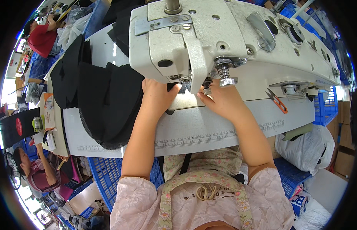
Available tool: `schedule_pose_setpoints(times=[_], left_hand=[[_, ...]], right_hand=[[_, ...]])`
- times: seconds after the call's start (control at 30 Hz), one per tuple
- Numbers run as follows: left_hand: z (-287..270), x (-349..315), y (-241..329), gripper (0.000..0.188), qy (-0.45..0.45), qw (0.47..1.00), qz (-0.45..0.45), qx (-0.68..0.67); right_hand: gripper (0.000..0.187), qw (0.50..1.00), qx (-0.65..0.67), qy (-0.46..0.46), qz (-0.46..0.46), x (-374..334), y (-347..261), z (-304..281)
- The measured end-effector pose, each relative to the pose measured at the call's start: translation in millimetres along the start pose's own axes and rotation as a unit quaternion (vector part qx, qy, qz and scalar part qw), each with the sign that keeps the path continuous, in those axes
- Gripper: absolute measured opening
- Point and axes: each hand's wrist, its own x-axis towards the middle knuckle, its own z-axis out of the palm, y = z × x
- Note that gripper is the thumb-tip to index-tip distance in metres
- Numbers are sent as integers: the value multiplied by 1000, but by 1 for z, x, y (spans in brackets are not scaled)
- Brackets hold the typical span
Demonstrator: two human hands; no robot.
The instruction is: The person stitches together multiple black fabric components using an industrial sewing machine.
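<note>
A white sewing machine (159, 42) reaches over the bed in front of me, its lit needle area between my two hands. My left hand (157, 96) is just left of the needle, its thumb pressed toward a small dark piece of black fabric (181, 89); its other fingers curl behind the machine head, partly hidden. To the needle's right rests my right hand (224, 101), low on the bed, its thumb showing and most fingers hidden by the tension knobs (226, 79). Large black fabric pieces (109, 99) are piled beside my left forearm and hang toward the front edge.
Orange-handled thread snips (279, 102) lie on the right of the grey table (193, 130), which has a ruler strip along its front. Blue crates (103, 172) stand below. A stuffed white plastic bag (307, 147) sits at right. Two people (42, 40) work at the far left.
</note>
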Motion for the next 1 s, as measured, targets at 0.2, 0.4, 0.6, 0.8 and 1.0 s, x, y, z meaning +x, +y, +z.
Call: schedule_pose_setpoints(times=[0.2,0.4,0.6,0.8,1.0], left_hand=[[-2,-1,2,30,-14,999,-12,-29],[1,2,1,25,28,999,10,-23],[5,3,2,18,83,995,46,1],[9,7,-2,14,111,992,60,5],[11,8,-3,13,106,993,46,-7]], right_hand=[[10,1000,-4,14,-17,0,3,2],[8,999,-14,34,-22,-1,4,7],[53,992,-93,48,-63,2,8,8],[48,996,-80,10,-24,2,6,11],[35,997,-74,12,-33,3,8,11]])
